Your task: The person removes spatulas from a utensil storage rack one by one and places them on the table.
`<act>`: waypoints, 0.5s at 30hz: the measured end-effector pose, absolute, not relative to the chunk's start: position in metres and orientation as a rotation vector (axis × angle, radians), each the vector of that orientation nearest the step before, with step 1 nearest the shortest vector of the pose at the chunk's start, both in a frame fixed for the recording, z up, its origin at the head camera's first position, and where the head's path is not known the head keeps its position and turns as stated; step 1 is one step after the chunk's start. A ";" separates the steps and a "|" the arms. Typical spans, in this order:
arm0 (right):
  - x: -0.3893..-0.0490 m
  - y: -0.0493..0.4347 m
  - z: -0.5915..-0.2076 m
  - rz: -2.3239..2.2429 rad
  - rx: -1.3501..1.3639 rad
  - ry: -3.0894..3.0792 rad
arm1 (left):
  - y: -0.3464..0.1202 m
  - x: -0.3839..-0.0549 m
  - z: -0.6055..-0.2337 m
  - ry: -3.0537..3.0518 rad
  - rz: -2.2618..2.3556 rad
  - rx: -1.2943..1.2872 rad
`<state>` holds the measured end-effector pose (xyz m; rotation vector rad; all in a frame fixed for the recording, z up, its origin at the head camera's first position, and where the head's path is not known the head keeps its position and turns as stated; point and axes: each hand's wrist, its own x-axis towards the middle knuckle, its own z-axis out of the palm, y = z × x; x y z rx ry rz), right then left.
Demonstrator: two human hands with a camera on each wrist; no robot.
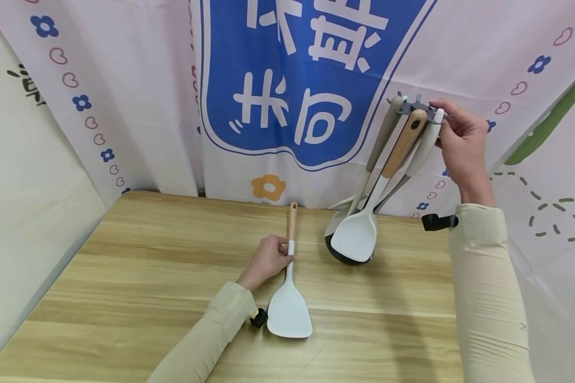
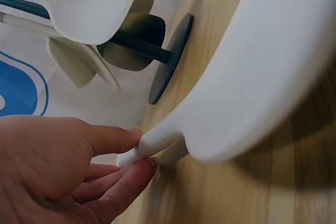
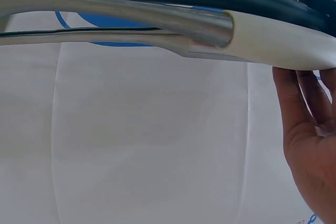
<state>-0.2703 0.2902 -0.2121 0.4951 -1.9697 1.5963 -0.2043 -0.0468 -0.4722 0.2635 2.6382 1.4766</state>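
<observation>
My left hand point(image 1: 265, 261) pinches the white neck of a spatula point(image 1: 289, 314) between thumb and fingers. The spatula has a broad white blade and a wooden handle pointing to the back, and is close over the wooden table. At the back right, a dark utensil stand point(image 2: 177, 56) on a round base carries several kitchen tools. My right hand point(image 1: 465, 141) is at the stand's hooked top, its fingers holding the upper end of a white-handled utensil point(image 3: 278, 40). That tool's head is hidden behind another white spatula point(image 1: 356, 236) with a wooden handle, hanging in front.
A grey-handled utensil point(image 1: 385, 130) hangs on the stand's left side. Behind the wooden table point(image 1: 172, 255) a printed cloth point(image 1: 148, 106) with a blue sign hangs close to the stand. More light cloth borders the table's left side.
</observation>
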 end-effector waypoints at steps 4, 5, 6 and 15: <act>-0.271 0.290 -0.213 1.582 0.487 -1.973 | -0.048 -0.205 -0.473 2.622 1.477 0.250; -0.271 0.289 -0.213 1.585 0.487 -1.972 | -0.048 -0.205 -0.473 2.620 1.476 0.250; -0.271 0.289 -0.213 1.590 0.490 -1.969 | -0.049 -0.205 -0.473 2.619 1.473 0.251; -0.270 0.289 -0.213 1.574 0.473 -1.983 | -0.051 -0.206 -0.474 2.644 1.397 0.263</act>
